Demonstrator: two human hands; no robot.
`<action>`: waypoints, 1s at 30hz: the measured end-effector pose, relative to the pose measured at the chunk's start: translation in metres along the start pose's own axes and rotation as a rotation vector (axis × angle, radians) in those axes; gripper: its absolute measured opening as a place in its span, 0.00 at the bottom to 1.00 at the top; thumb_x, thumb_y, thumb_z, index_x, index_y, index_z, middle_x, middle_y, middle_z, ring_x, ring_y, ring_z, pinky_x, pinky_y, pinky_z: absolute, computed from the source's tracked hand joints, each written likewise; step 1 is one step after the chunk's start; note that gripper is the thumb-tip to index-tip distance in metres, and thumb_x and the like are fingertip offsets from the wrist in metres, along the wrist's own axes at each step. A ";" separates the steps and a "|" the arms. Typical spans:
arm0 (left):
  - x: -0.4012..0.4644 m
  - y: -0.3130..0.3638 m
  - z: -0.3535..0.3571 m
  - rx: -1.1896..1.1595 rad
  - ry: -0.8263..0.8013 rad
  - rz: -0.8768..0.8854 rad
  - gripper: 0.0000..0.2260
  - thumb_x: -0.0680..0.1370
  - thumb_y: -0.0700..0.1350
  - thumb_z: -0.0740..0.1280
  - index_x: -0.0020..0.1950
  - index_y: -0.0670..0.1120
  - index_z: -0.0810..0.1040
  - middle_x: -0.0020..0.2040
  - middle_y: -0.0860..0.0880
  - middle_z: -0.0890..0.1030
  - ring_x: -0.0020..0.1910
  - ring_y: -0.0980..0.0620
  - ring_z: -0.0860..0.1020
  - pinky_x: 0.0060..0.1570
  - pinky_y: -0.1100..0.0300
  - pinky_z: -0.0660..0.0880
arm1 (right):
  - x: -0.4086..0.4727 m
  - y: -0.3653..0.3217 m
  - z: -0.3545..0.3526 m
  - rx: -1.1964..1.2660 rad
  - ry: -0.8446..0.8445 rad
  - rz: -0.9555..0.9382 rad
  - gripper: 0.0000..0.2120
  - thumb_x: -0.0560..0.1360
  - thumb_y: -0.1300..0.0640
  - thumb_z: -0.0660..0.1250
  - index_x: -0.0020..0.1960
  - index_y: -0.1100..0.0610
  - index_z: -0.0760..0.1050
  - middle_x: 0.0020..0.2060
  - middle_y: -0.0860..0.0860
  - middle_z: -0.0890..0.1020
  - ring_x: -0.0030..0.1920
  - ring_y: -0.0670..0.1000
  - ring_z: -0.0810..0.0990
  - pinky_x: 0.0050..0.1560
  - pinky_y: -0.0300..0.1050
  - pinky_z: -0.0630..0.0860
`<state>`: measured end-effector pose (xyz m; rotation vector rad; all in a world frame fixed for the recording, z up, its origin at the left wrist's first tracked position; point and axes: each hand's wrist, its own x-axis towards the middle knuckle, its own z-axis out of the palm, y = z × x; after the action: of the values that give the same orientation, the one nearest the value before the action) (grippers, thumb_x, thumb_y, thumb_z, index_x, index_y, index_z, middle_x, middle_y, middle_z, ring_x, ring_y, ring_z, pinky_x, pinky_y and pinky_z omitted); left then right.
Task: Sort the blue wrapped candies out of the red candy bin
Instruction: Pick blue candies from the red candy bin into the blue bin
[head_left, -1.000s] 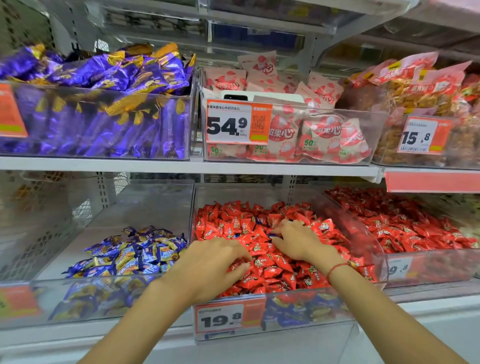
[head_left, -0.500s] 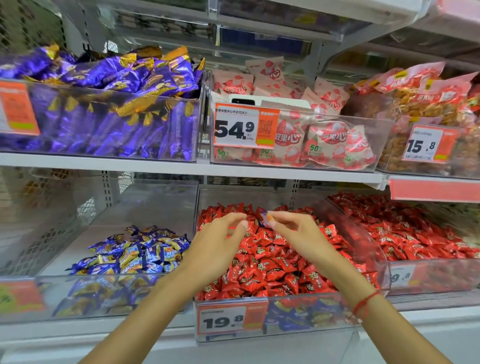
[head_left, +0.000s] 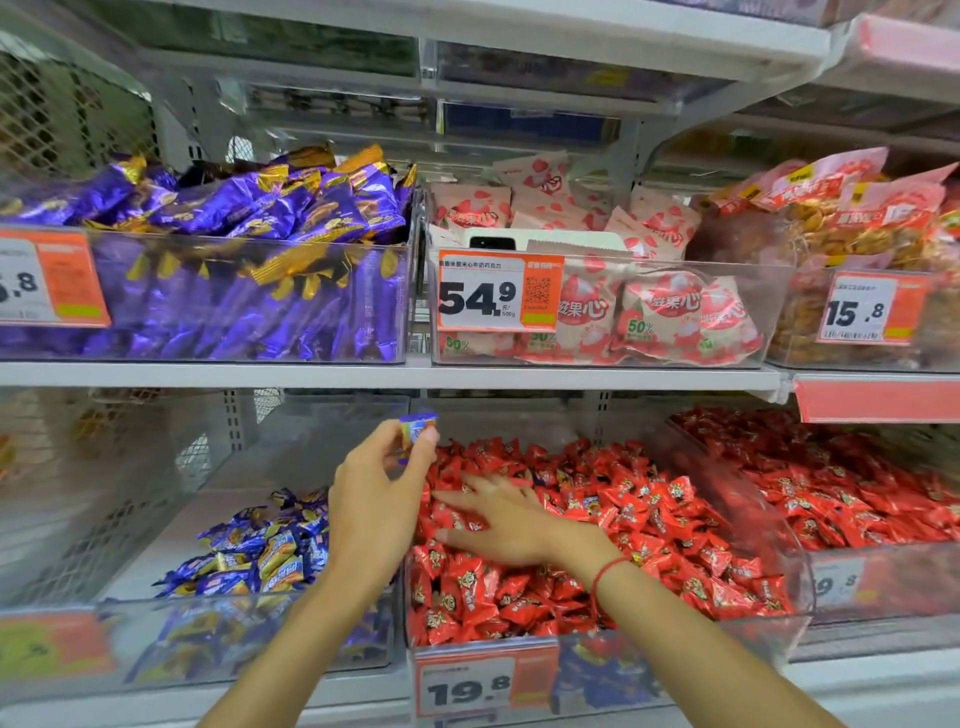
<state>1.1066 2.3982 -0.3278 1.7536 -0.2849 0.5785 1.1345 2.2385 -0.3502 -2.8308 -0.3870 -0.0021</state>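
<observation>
My left hand (head_left: 376, 493) pinches one blue wrapped candy (head_left: 414, 429) between thumb and fingertips, raised above the wall between the two lower bins. My right hand (head_left: 498, 525) lies flat with fingers spread on the red candies (head_left: 623, 525) in the clear middle bin (head_left: 779, 571). A few blue-marked wrappers (head_left: 589, 501) show among the red ones near the bin's middle. The clear bin on the left (head_left: 218, 644) holds a pile of blue wrapped candies (head_left: 260, 556).
A 19.8 price tag (head_left: 483, 683) hangs on the red bin's front. Another bin of red candies (head_left: 841, 493) stands to the right. The shelf above carries purple packs (head_left: 234, 270), pink bags (head_left: 649, 312) and snack bags (head_left: 857, 223).
The right hand passed the blue candy to the left hand, then dropped back flat onto the red candies. The left hand rose with the candy. The camera tilted upward.
</observation>
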 end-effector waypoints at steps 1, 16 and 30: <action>0.000 -0.001 0.001 0.016 -0.021 0.010 0.21 0.71 0.68 0.61 0.34 0.51 0.65 0.38 0.43 0.81 0.41 0.44 0.80 0.46 0.41 0.78 | -0.002 0.004 0.006 -0.070 -0.085 0.042 0.28 0.77 0.34 0.54 0.75 0.39 0.58 0.78 0.48 0.55 0.77 0.53 0.50 0.75 0.62 0.47; 0.002 -0.010 -0.011 0.122 -0.197 0.006 0.13 0.78 0.55 0.66 0.38 0.50 0.71 0.38 0.50 0.81 0.42 0.50 0.81 0.46 0.46 0.76 | -0.064 0.054 -0.073 -0.438 -0.115 0.173 0.21 0.76 0.56 0.61 0.66 0.42 0.73 0.71 0.50 0.68 0.72 0.54 0.64 0.70 0.54 0.62; 0.002 -0.004 -0.014 0.017 -0.243 -0.043 0.25 0.72 0.64 0.64 0.49 0.42 0.77 0.44 0.46 0.84 0.44 0.42 0.81 0.49 0.40 0.78 | 0.020 0.016 -0.023 -0.357 -0.060 0.271 0.24 0.73 0.47 0.70 0.63 0.59 0.72 0.63 0.57 0.76 0.62 0.59 0.76 0.58 0.51 0.73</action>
<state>1.1072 2.4133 -0.3276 1.8439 -0.4113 0.3377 1.1583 2.2230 -0.3320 -3.2193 -0.0093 0.0775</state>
